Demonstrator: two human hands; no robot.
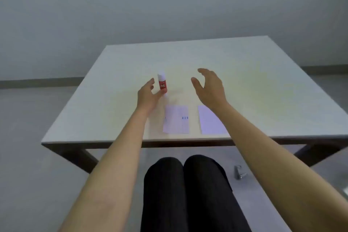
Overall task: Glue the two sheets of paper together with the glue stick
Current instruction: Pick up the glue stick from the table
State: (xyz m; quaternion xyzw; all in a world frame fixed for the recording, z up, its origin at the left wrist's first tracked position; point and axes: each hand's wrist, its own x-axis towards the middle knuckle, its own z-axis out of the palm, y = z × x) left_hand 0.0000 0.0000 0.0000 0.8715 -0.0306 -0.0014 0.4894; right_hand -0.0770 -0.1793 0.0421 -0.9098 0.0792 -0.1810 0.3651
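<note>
While the left hand (147,96) pinches the capped glue stick (162,83) above the worktop (244,84), the empty, spread right hand (209,86) should pull the cap before reaching the 2 sheets (176,121) nearby.

Loads of bare table (244,73) past and to the right of everything, nothing in the way there. Only upright obstacle: glue stick (162,83), touching the left hand (147,96) at its fingertips. Open gap between that and the right hand (210,88). Two flat sheets, left sheet (176,119) and right sheet (211,122), near the front edge, narrow strip between them.
</note>
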